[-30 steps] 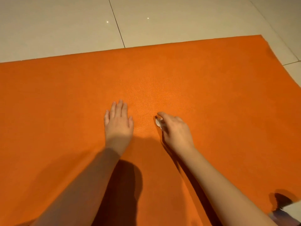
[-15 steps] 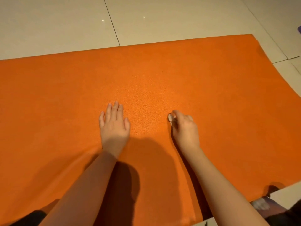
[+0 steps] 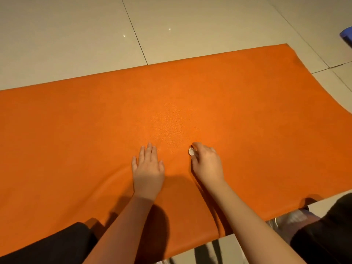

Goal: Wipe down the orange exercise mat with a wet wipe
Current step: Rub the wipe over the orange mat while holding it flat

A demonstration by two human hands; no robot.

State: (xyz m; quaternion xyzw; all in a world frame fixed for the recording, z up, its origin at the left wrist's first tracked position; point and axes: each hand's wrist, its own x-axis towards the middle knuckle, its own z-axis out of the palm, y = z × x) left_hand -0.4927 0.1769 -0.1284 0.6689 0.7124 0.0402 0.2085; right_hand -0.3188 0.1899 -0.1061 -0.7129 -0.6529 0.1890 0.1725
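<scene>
The orange exercise mat (image 3: 247,115) lies spread over the tiled floor and fills the middle of the view. My left hand (image 3: 147,167) rests flat on the mat with straight fingers, palm down. About a hand's width to its right, my right hand (image 3: 206,162) is curled over a small wadded white wet wipe (image 3: 191,151) and holds it against the mat. Only a bit of the wipe shows past the fingertips.
Beige floor tiles (image 3: 76,44) surround the mat. A blue object (image 3: 347,36) sits at the far right edge. My dark-clothed knees (image 3: 327,231) are at the mat's near edge, with a shoe (image 3: 291,219) by the right one.
The view has pulled back and tilted, so the near edge of the mat and my knees now show. My right hand with the wipe has slid slightly left on the mat; the left hand stays flat.
</scene>
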